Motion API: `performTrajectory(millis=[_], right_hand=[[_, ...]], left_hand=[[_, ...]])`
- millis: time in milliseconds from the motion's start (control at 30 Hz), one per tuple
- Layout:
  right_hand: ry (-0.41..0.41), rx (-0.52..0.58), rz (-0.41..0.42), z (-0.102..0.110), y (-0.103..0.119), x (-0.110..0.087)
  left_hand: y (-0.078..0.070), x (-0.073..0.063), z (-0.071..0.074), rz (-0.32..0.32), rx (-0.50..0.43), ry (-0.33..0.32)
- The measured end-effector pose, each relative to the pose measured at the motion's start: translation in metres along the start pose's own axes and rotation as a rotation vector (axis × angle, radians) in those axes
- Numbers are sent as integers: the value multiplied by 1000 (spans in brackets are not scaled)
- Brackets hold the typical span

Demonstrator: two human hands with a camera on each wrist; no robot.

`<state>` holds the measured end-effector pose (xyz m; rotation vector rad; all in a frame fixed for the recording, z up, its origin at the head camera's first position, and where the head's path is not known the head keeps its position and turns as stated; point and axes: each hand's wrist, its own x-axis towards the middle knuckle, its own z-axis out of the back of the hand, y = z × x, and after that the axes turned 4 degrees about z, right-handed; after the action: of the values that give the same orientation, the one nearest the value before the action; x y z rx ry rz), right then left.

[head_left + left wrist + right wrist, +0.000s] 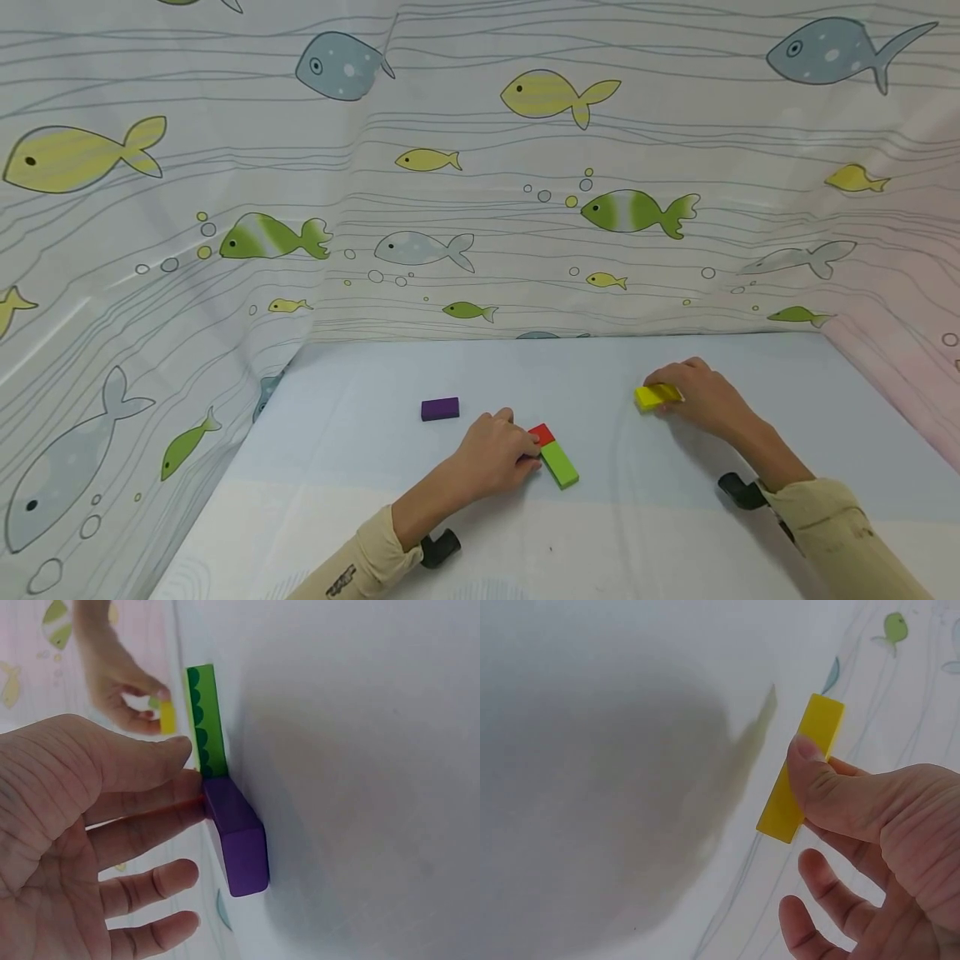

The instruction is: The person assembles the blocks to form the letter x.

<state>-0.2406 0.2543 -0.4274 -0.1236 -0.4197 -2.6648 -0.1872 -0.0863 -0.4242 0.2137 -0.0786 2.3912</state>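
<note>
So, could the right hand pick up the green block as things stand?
Probably not straight away: the right hand has its grip on the yellow block. The path looks free, though, with only tabletop between that hand and the green block.

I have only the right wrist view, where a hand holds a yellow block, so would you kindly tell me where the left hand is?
Observer: In the head view, the left hand is at the red block, partly covering it; I cannot tell whether it grips it.
Operator: Thank you; would you also tell me whether another block lies against that red one?
Observer: Yes, the far end of the lime-green block appears to meet it, as the head view shows.
</note>
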Motion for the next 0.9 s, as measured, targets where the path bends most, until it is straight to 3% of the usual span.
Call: performTrajectory(millis=[900], right_hand=[[-53, 15, 85, 8, 26, 0]], left_hand=[[-1, -1, 0, 5, -1, 2]])
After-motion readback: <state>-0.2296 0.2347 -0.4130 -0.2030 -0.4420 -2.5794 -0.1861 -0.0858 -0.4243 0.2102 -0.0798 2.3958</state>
